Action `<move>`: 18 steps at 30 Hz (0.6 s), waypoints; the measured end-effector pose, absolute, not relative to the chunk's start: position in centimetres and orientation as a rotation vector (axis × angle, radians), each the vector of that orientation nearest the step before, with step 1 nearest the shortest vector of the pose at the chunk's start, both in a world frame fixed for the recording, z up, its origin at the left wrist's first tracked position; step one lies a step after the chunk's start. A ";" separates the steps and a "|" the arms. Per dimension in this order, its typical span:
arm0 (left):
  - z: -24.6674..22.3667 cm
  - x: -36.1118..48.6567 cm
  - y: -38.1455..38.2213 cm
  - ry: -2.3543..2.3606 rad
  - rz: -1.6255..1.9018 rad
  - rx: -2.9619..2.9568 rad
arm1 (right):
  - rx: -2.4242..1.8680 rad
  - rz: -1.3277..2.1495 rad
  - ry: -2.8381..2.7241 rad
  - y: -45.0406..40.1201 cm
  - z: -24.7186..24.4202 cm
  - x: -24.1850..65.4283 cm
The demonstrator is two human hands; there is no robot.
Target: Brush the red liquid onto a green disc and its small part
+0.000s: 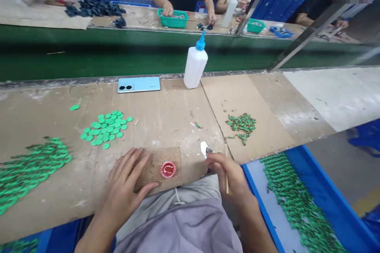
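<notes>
My left hand [126,180] lies with its fingers apart on a small cardboard square [175,154] at the table's front edge. On that square, right of my thumb, is a little round dish of red liquid [168,169]. My right hand [227,170] is closed around a thin brush [209,150], whose tip is by a white patch [204,148] on the table; a thin wooden stick [227,182] also shows at this hand. Green discs [107,126] lie loosely beyond my left hand. Small green and brown pieces [242,124] are heaped at the right.
A white bottle with a blue nozzle [196,67] and a light blue phone [139,84] stand and lie at the back. Green pieces in rows [32,170] cover the left. A blue tray [320,182] is low right. Other people work across the green divider [89,53].
</notes>
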State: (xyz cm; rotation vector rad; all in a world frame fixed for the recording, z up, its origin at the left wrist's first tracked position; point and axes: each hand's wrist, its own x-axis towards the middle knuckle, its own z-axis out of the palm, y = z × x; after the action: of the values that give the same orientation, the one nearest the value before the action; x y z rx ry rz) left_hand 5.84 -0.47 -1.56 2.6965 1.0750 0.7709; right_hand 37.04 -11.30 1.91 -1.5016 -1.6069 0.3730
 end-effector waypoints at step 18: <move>-0.3 6.3 -2.0 1.094 0.820 2.576 | -1.990 -0.170 -1.678 -9.1 -0.7 46.8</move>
State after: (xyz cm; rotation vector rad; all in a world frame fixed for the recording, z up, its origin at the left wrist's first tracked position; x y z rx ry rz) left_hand 6.30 -2.02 -0.29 2.5756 1.0935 0.8205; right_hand 46.82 -9.07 -0.74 -1.9895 -1.6779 -0.1701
